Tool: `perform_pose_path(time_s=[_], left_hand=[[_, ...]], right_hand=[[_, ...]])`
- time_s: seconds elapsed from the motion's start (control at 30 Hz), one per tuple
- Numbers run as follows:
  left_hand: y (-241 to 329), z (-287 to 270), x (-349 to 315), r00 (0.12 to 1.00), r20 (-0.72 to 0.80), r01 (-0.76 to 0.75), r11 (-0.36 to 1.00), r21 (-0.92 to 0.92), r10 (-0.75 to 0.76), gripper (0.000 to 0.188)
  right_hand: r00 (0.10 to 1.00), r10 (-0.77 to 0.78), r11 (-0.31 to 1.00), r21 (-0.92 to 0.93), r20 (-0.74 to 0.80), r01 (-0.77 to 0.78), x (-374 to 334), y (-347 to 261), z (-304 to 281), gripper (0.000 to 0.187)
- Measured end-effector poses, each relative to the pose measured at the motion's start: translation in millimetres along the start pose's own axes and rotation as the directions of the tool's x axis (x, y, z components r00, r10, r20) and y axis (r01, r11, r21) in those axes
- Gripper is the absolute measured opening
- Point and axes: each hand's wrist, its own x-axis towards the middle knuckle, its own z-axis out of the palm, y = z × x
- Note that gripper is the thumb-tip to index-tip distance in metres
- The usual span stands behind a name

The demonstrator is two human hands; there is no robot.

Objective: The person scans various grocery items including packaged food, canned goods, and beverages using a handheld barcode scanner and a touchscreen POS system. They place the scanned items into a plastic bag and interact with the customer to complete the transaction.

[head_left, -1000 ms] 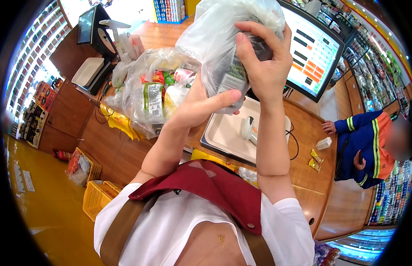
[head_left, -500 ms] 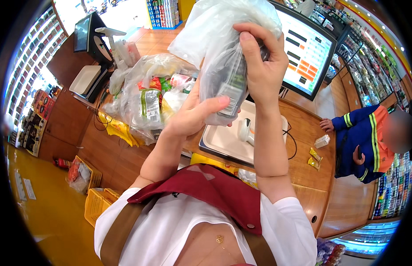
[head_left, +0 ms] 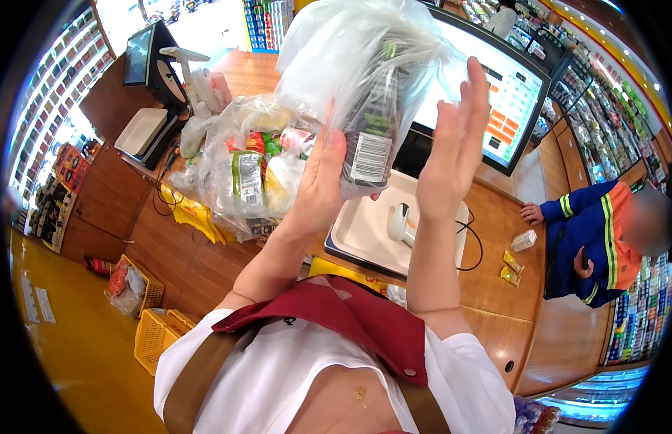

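My left hand [head_left: 320, 170] grips a clear plastic bag [head_left: 314, 54] from its left side, thumb on the front. Inside the bag stands a dark package [head_left: 370, 155] with a white barcode label. Just right of the bag, my right hand [head_left: 455, 145] is raised with its fingers stretched out, holding nothing; whether it touches the bag's edge is hard to make out. Below both hands lies a white handheld scanner [head_left: 401, 226] in a pale tray [head_left: 358, 242]. To the left sits a filled clear bag [head_left: 220, 155] with several colourful packets in it.
A lit checkout screen [head_left: 488, 94] stands behind my right hand. At right, a person in a blue and orange jacket [head_left: 604, 235] rests a hand on the counter by a small white box [head_left: 524, 240] and yellow packets [head_left: 511, 267]. Yellow baskets [head_left: 159, 336] stand lower left.
My right hand has let go of the upper part of the bag and moved right, its fingers straightened. The package now shows its barcode more squarely, still in my left hand.
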Motion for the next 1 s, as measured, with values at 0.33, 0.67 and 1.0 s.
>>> perform_pose_path(time_s=[0.33,0.67,1.0], left_hand=[[-13.9,-10.5,0.5,1.0,-0.005,-0.027,0.994,-0.108,0.026,0.047],[-20.9,-36.4,7.3,0.969,-0.132,-0.101,0.821,0.562,0.21,0.051],[-9.5,-27.9,17.9,0.96,-0.278,-0.014,0.996,0.085,0.037,0.05]], right_hand=[[0.934,0.266,0.902,0.279,0.239,-0.328,-16.4,24.5,22.1,0.059],[0.945,0.283,0.936,-0.263,0.165,-0.234,-33.8,61.7,-6.2,0.065],[0.967,0.147,0.293,-0.924,-0.21,-0.245,70.9,167.4,-108.7,0.058]])
